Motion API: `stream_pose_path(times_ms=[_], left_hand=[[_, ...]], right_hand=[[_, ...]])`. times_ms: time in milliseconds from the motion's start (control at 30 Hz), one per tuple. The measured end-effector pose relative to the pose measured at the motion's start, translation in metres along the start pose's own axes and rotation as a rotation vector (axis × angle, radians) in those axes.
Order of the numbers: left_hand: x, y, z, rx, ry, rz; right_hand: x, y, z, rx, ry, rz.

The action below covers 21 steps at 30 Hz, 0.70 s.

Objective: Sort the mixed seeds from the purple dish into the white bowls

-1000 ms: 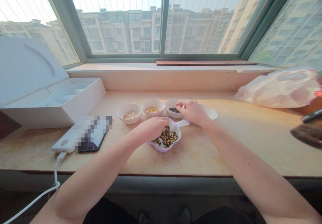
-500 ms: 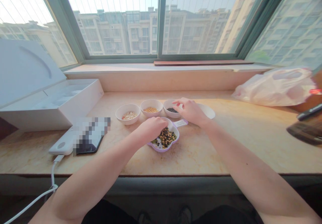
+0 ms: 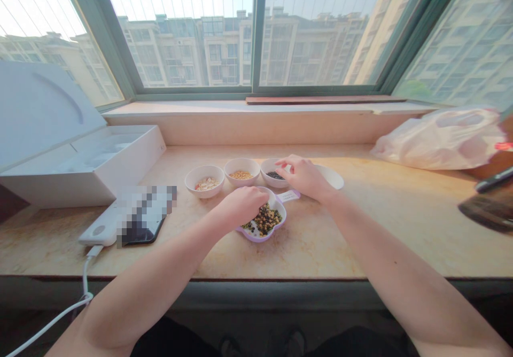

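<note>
Little differs from the earlier frame: both hands stay almost where they were. The left hand (image 3: 242, 206), fingers curled down, sits over the rim of a lilac dish (image 3: 259, 239) of mixed beans (image 3: 264, 220) on the counter (image 3: 320, 245); whether it pinches any is hidden. The right hand (image 3: 305, 178), fingers half open, hangs with its fingertips at a white bowl (image 3: 269, 181) of black seeds (image 3: 274, 175), beside two other bowls (image 3: 224, 172).

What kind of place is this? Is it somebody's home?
It's probably a room high up in a flat. The window looks out on tall apartment buildings, and small white bowls of food sit on a wide stone sill.
</note>
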<state>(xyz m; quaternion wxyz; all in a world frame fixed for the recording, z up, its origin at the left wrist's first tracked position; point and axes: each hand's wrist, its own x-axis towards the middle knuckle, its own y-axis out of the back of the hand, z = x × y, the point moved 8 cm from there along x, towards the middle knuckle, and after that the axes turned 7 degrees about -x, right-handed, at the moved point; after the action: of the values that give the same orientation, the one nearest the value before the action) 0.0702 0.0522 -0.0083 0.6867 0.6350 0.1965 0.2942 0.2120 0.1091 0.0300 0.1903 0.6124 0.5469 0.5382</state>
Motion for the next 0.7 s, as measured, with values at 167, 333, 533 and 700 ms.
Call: stream_pose_path(times_ms=[167,333,533,700], left_hand=[[0.001,0.009,0.003,-0.016,-0.030,0.032],[-0.003,0.028,-0.004,-0.154,0.055,0.141],[-0.010,0.050,-0.015,-0.330,0.089,0.366],[-0.013,0.056,-0.017,-0.411,0.065,0.481]], right_hand=[[0.000,0.000,0.001,-0.006,0.009,0.003],[-0.001,0.005,-0.002,0.067,-0.043,-0.013],[-0.013,-0.012,-0.025,0.446,-0.054,-0.390],[-0.030,-0.030,-0.044,0.725,-0.086,-0.672]])
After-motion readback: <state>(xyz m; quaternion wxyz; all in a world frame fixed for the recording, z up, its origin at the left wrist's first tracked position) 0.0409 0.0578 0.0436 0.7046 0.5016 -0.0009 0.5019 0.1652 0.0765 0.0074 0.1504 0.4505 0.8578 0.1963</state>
